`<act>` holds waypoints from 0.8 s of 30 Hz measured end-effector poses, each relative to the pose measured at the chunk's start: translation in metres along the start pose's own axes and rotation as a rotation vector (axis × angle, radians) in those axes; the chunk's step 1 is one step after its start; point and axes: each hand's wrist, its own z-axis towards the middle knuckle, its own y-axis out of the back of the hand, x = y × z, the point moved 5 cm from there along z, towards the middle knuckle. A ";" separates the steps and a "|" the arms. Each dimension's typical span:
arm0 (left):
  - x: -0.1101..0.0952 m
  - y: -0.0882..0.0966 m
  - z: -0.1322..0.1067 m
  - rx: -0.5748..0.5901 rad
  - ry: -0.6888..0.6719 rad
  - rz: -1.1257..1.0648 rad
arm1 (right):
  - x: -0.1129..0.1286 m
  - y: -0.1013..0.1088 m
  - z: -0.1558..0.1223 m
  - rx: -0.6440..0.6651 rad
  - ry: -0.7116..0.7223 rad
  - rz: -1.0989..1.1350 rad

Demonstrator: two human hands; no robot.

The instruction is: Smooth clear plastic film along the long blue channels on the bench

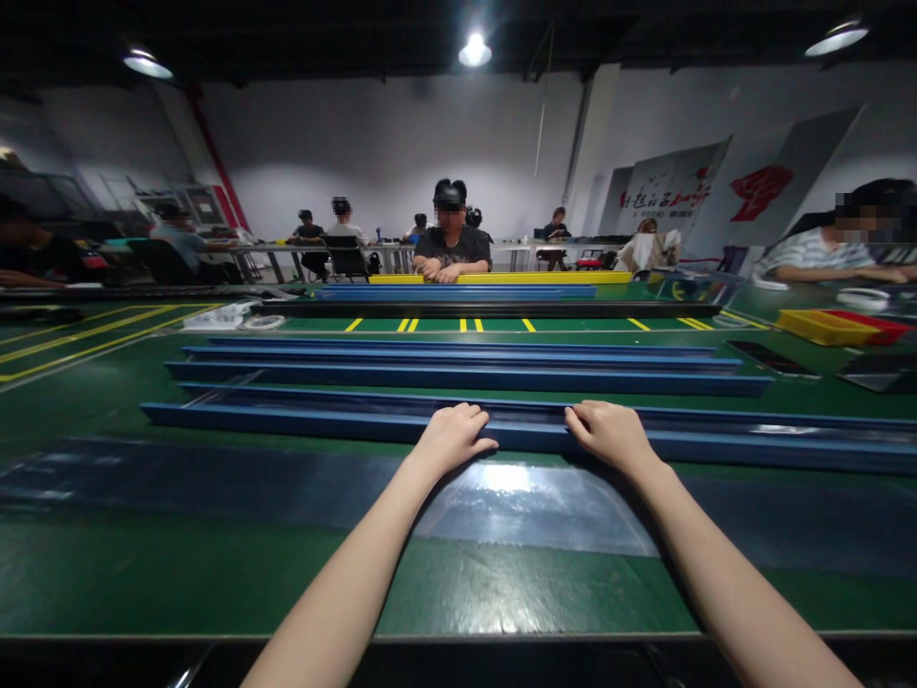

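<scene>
A long blue channel, open at the top like a trough, lies across the table in front of me. My left hand is closed over its near wall, fingers on the inner side and thumb on the outside. To the right, my right hand grips the same wall, its fingertips bent over the edge. Under my forearms a clear, shiny plastic strip lies flat along the tabletop. Just beyond the held channel rests another blue channel, parallel to it.
The green table has a black bar, blue strips and a yellow bar farther back. At right are a phone and a yellow tray. A person sits opposite; others sit around the room.
</scene>
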 end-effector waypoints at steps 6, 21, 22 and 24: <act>0.000 0.003 0.001 0.022 -0.001 0.000 | 0.008 0.002 0.003 -0.001 0.012 0.008; 0.012 0.011 -0.003 0.028 0.024 0.010 | 0.070 0.004 0.024 0.023 0.121 0.040; 0.012 0.011 -0.003 0.032 0.029 0.006 | 0.071 0.003 0.025 0.025 0.106 0.036; 0.014 0.013 -0.003 0.038 0.042 -0.005 | 0.071 0.001 0.026 0.024 0.081 0.030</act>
